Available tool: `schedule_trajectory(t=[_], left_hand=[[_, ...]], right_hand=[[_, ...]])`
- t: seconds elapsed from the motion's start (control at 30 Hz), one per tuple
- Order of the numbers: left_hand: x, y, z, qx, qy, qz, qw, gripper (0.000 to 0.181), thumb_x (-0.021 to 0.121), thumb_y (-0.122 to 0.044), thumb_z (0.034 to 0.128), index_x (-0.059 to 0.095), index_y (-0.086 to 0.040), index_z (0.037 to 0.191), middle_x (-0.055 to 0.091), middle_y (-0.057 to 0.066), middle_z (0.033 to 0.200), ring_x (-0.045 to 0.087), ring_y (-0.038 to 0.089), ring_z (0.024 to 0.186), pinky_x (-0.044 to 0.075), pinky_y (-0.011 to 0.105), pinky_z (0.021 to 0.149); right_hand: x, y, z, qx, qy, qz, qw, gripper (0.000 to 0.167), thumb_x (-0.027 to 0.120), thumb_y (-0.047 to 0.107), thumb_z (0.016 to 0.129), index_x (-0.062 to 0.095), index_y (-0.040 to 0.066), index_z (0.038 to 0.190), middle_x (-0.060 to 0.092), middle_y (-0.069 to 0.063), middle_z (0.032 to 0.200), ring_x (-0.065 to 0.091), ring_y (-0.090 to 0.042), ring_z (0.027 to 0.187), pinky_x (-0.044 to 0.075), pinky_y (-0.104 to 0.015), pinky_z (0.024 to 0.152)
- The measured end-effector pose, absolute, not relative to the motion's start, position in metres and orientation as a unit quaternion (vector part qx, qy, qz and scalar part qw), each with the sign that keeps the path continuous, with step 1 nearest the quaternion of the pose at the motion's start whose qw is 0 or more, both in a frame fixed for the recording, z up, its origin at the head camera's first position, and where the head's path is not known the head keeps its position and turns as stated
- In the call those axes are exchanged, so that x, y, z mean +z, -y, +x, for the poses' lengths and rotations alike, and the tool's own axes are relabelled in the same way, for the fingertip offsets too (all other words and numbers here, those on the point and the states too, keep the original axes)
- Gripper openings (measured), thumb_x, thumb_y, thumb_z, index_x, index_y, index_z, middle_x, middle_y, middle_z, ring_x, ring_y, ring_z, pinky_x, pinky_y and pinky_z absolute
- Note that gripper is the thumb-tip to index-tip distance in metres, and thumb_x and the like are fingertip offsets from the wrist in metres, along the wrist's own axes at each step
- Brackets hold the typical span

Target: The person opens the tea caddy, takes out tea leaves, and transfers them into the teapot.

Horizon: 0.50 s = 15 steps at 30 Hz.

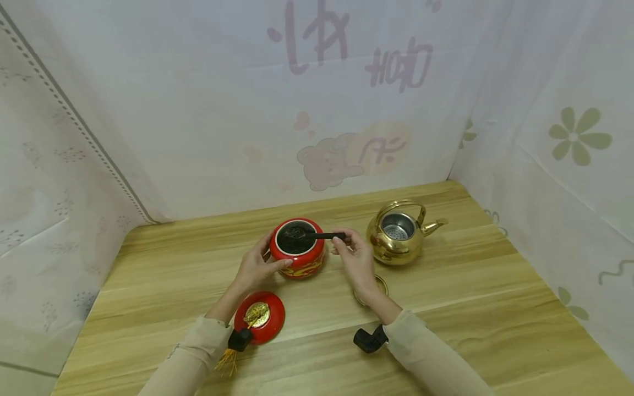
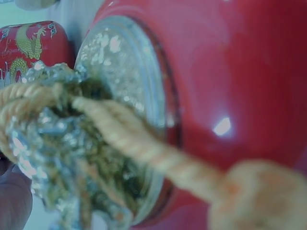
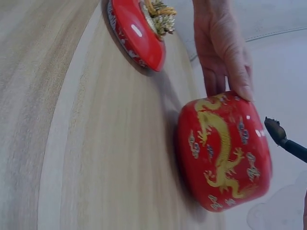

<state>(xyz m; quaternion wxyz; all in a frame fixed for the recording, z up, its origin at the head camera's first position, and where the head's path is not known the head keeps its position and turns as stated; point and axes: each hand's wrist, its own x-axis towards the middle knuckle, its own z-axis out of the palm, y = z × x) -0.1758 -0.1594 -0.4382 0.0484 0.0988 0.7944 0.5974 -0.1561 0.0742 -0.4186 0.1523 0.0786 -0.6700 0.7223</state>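
A red jar (image 1: 299, 269) with a yellow dragon, its mouth filled with dark loose tea leaves (image 1: 292, 245), stands tilted or upright on the table; I cannot tell which. My left hand (image 1: 255, 268) holds its left side, thumb (image 3: 240, 79) at the front. Between thumb and fingers, my right hand (image 1: 358, 258) pinches a black scoop (image 1: 324, 236). The scoop's head (image 3: 275, 130) is over the mouth, with dark bits on it and apart from the jar wall. Beneath the left wrist lies the red lid (image 1: 276, 324), whose knob and orange cord (image 2: 129, 139) fill the left wrist view.
Right of my right hand stands a gold kettle (image 1: 396, 253), its handle up, spout rightward and a perforated metal strainer (image 1: 398, 226) inside. A round gold-rimmed piece (image 1: 384, 284) lies partly under the right forearm. Patterned cloth (image 1: 223, 110) hangs behind the wooden table (image 1: 163, 275).
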Motion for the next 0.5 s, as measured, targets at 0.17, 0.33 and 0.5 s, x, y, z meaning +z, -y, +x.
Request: schedule_trajectory(t=[0.17, 0.33, 0.5], left_hand=[[-0.437, 0.159, -0.176, 0.604, -0.789, 0.101, 0.050, 0.086, 0.075, -0.006, 0.0784, 0.024, -0.002, 0.148, 0.031, 0.020, 0.150, 0.031, 0.035, 0.137, 0.034, 0.040, 0.107], [-0.434, 0.159, -0.176, 0.563, -0.819, 0.099, 0.045, 0.088, 0.077, -0.012, 0.0781, 0.024, 0.000, 0.148, 0.030, 0.020, 0.150, 0.031, 0.036, 0.137, 0.032, 0.044, 0.109], [-0.429, 0.158, -0.174, 0.495, -0.864, 0.080, 0.049, 0.095, 0.078, -0.026, 0.0779, 0.020, -0.005, 0.150, 0.022, 0.015, 0.155, 0.023, 0.038, 0.140, 0.025, 0.052, 0.112]], right_hand=[[-0.418, -0.088, -0.152, 0.727, 0.654, 0.097, 0.182, 0.021, 0.060, -0.002, 0.089, 0.059, -0.013, 0.106, 0.060, -0.025, 0.087, 0.062, -0.007, 0.071, 0.057, -0.023, 0.066], [-0.408, -0.110, -0.144, 0.731, 0.644, 0.108, 0.199, 0.022, 0.059, -0.001, 0.089, 0.058, -0.013, 0.107, 0.061, -0.013, 0.087, 0.063, -0.012, 0.073, 0.056, -0.022, 0.068], [-0.398, -0.139, -0.139, 0.741, 0.621, 0.123, 0.224, 0.024, 0.057, -0.003, 0.090, 0.054, -0.018, 0.108, 0.060, -0.005, 0.087, 0.062, -0.009, 0.075, 0.056, -0.021, 0.069]])
